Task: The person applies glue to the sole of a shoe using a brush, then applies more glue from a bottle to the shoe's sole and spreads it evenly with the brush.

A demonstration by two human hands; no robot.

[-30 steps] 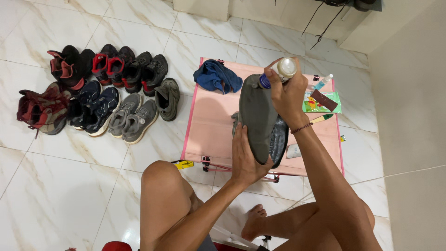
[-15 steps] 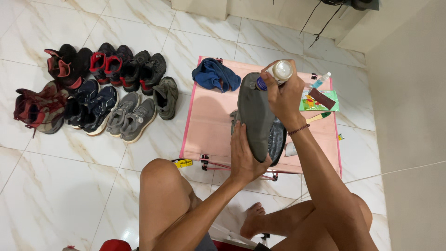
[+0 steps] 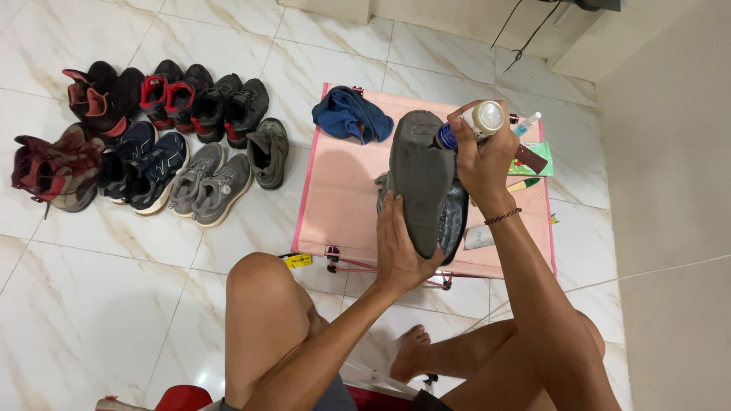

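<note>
Little has moved since the earlier frame — the bottle (image 3: 478, 123) sits a touch closer to the upturned sole, and both hands keep their hold.

A grey shoe (image 3: 421, 181) is held sole-up above a low pink table (image 3: 343, 190), its toe pointing away from the person. The left hand (image 3: 400, 247) cups the heel end from below, its fingers curled around the heel and the thumb lying up along the edge of the sole. The right hand (image 3: 481, 156) is wrapped around a small white bottle with a blue neck, fingers pressed together around its body, and the blue tip touches the sole near the toe. A dark thread bracelet (image 3: 503, 217) circles the right wrist.

Beneath the held shoe, a second dark shoe (image 3: 455, 221) rests on the table. Further back on the table lie a crumpled blue cloth (image 3: 350, 114), a small spray bottle (image 3: 527, 124) and a green packet (image 3: 537, 164). A white tube (image 3: 480, 237) lies near the front edge.

To the left, on the white marble floor (image 3: 91, 304), pairs of shoes (image 3: 160, 144) stand in two rows — black and red ones behind, grey and navy ones in front.

The person sits with bare knees raised; one bare foot (image 3: 411, 354) rests on the floor under the table edge.
</note>
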